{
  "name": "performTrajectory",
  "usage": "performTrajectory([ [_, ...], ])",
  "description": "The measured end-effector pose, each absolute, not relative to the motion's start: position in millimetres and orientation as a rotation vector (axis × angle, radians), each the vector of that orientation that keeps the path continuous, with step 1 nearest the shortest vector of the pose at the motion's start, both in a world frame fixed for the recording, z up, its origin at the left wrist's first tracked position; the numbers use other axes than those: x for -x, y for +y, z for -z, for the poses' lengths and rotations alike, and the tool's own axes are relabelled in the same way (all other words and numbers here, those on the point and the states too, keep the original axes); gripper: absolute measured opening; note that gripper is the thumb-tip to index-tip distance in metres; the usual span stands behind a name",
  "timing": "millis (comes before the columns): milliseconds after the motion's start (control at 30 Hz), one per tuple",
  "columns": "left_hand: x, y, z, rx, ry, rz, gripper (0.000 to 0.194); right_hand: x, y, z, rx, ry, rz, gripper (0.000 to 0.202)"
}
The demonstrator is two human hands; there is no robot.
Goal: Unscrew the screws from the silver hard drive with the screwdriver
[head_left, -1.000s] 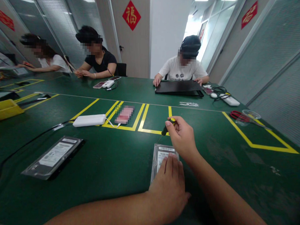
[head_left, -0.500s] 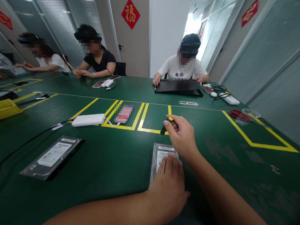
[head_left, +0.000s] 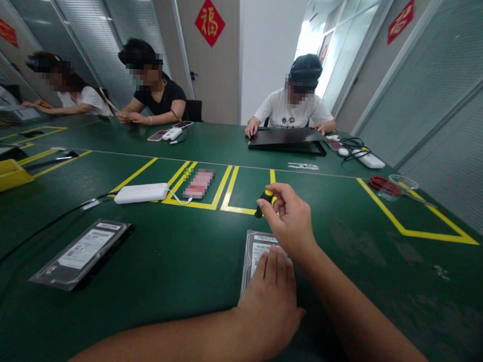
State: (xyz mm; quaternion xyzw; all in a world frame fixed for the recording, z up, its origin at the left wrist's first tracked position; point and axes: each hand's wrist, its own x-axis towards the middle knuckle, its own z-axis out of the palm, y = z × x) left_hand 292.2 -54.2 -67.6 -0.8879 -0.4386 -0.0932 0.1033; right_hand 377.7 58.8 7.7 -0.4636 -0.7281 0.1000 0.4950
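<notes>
A hard drive (head_left: 249, 261) with a white label lies in front of me on the green table, partly covered by my left hand (head_left: 271, 299). The fingers of that hand rest flat and stretched out across the drive. My right hand (head_left: 290, 212) grips a small black and yellow screwdriver (head_left: 261, 204) between thumb and fingers. Its thin shaft slants down to the drive's far left corner, where the tip meets the edge; the screw itself is too small to make out. Off to the left lies a second hard drive (head_left: 84, 251), label up.
A white power bank (head_left: 141, 193) is cabled to a phone (head_left: 199, 184) beyond the drives. Red-handled scissors (head_left: 384, 184) and a clear plastic dish (head_left: 403, 182) are at the right. A yellow bin (head_left: 9, 177) stands left. Across the table, a person (head_left: 290, 111) handles a black panel (head_left: 287, 140).
My right hand and the screwdriver handle have shifted slightly left, and the fingers have turned on the handle. My left hand stays on the hard drive.
</notes>
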Motion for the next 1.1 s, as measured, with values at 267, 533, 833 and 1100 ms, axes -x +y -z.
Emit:
performTrajectory([
  [267, -292.0, -53.1, 68.1, 2.618, -1.283, 0.267, 0.081, -376.6, 54.4, -12.7, 1.062, -1.792, -0.218, 0.019],
  [533, -293.5, -52.9, 67.7, 2.63, -1.3, 0.263, 0.083, -376.7, 53.1, -14.0, 0.98, -1.758, -0.216, 0.01],
  [833, -294.2, -52.9, 68.2, 2.646, -1.298, 0.238, 0.082, -375.1, 51.3, -16.8, 1.021, -1.723, -0.24, 0.018],
  [1100, -295.5, -52.2, 67.2, 2.639, -1.306, 0.222, 0.08, -372.4, 52.1, -28.4, 1.046, -1.802, -0.25, 0.011],
])
